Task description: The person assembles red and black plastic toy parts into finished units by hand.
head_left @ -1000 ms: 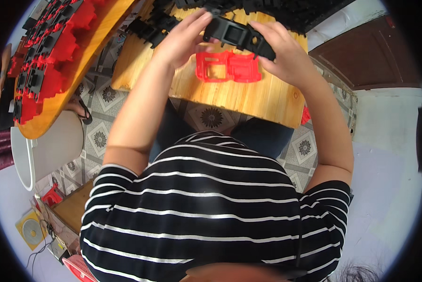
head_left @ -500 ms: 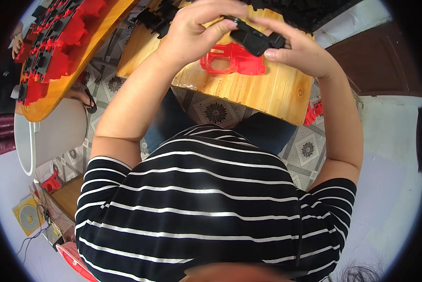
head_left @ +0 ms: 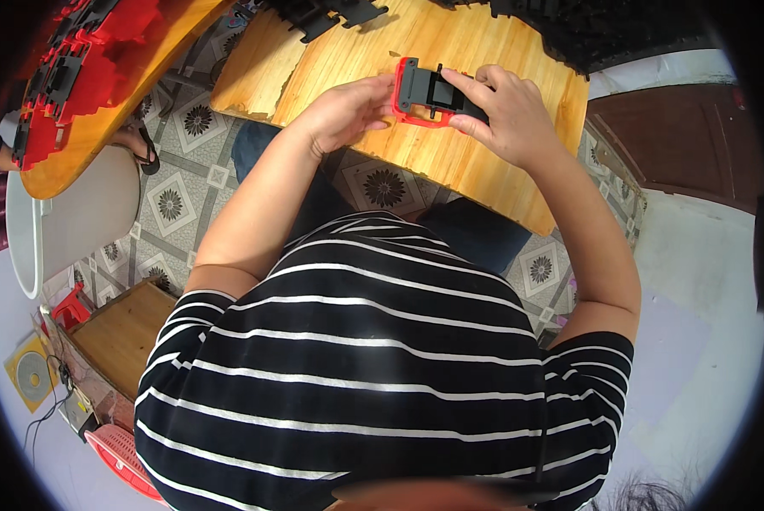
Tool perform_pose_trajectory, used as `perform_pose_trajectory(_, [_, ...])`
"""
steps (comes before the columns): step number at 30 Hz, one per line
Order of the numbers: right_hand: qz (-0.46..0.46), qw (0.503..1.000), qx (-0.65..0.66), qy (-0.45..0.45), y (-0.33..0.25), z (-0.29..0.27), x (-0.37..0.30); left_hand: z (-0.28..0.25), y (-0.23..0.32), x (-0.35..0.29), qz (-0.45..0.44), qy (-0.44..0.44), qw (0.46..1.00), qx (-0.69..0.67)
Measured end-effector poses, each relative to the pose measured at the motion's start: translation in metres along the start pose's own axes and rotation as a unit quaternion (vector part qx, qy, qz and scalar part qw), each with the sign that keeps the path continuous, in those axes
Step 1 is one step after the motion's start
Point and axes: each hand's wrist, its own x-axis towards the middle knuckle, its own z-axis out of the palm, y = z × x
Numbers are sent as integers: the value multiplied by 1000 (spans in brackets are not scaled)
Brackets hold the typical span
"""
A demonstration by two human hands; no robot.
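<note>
Two hands are working one assembly on the wooden table (head_left: 484,162): the right hand (head_left: 505,115) is pinching a black plastic part (head_left: 433,89) onto the red plastic frame (head_left: 407,115), the left hand (head_left: 344,111) is bracing its left edge. Seating looks nearly done; more black parts (head_left: 331,13) are waiting at the far edge.

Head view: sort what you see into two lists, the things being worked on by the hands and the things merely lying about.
In hand:
- black plastic part, held by the right hand
- red plastic part beneath it, touched by the left hand
- wooden table under them

Lying about:
- stack of red and black parts on the left table
- black parts at the far edge
- red basket
</note>
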Motion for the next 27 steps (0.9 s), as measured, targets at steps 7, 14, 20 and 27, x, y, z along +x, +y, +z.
perform_pose_trajectory(7, [-18,999,-38,-18,3,7,9,22,-4,9,30,69,997,27])
perform_pose_trajectory(14, [29,998,-4,50,-6,24,6,52,2,12,46,146,988,-35])
perform_pose_trajectory(20, [365,690,617,98,24,49,-17,51,-1,23,82,171,981,32])
perform_pose_trajectory(27, [356,510,759,193,-1,80,-22,59,2,32,75,214,973,-48])
